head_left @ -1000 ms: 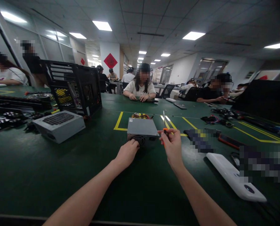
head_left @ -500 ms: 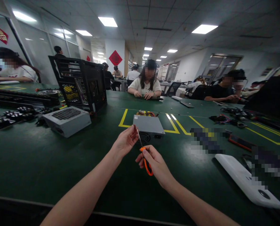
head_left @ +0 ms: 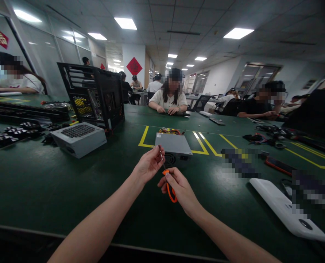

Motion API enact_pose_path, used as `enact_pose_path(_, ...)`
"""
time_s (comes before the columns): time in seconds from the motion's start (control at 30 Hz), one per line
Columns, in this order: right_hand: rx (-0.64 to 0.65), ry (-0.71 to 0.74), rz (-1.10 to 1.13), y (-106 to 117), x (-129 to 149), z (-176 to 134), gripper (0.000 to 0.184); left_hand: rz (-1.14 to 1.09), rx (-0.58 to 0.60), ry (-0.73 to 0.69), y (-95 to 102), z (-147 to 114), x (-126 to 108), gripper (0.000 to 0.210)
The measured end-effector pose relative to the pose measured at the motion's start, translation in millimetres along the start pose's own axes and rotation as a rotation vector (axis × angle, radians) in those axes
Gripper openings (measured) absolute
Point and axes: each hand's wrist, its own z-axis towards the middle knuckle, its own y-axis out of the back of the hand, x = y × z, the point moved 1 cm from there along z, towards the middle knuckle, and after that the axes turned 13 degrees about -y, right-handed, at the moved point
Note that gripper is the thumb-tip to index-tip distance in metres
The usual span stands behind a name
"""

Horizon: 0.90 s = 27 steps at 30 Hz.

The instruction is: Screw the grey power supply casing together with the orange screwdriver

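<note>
My right hand [head_left: 180, 186] is closed around the orange-and-black handle of a screwdriver [head_left: 172, 191], its thin metal shaft slanting up and to the left. At the shaft's tip the fingers of my left hand [head_left: 151, 163] are pinched together; whether they hold the tip itself or some small part there is too small to tell. Just beyond both hands, a grey power supply unit [head_left: 174, 143] lies on the green table [head_left: 118, 204]. Its fan grille and socket face me, and a bundle of coloured cables [head_left: 171, 131] shows behind it.
To the left lies a second power supply [head_left: 80, 137], in front of an open black computer case [head_left: 96, 95]. A white rounded device [head_left: 285, 208] is at the right. Cables [head_left: 271, 133] lie farther back. Across the table sits a co-worker [head_left: 169, 95]. Yellow tape [head_left: 143, 137] marks the tabletop.
My left hand has shifted slightly right along the shaft's tip end, covering more of it. The right hand keeps its grip on the screwdriver, nearly in the same place.
</note>
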Motion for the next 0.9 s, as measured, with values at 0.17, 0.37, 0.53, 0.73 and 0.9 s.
enact_pose_path(0.17, 0.003, 0.044, 0.012, 0.0, -3.2, 1.3, 0.020, -0.035, -0.002, -0.004, 0.2, -0.4, 1.8, 0.010)
enact_pose_path(0.37, -0.006, 0.041, 0.024, -0.6, -3.1, 1.4, 0.021, -0.073, -0.009, -0.014, -0.9, -0.7, 2.9, 0.010)
enact_pose_path(0.53, -0.004, 0.033, 0.023, -1.5, -0.5, -0.9, 0.022, -0.109, -0.012, -0.006, -3.7, -2.5, 2.6, 0.010)
enact_pose_path(0.73, -0.001, 0.024, 0.039, -0.4, -0.5, -2.1, 0.024, -0.107, -0.008, 0.000, -5.0, -4.0, 2.7, 0.011)
enact_pose_path(0.9, -0.015, 0.022, 0.081, -1.9, -0.6, -4.0, 0.025, -0.089, 0.003, -0.007, -4.5, -2.5, 4.7, 0.010)
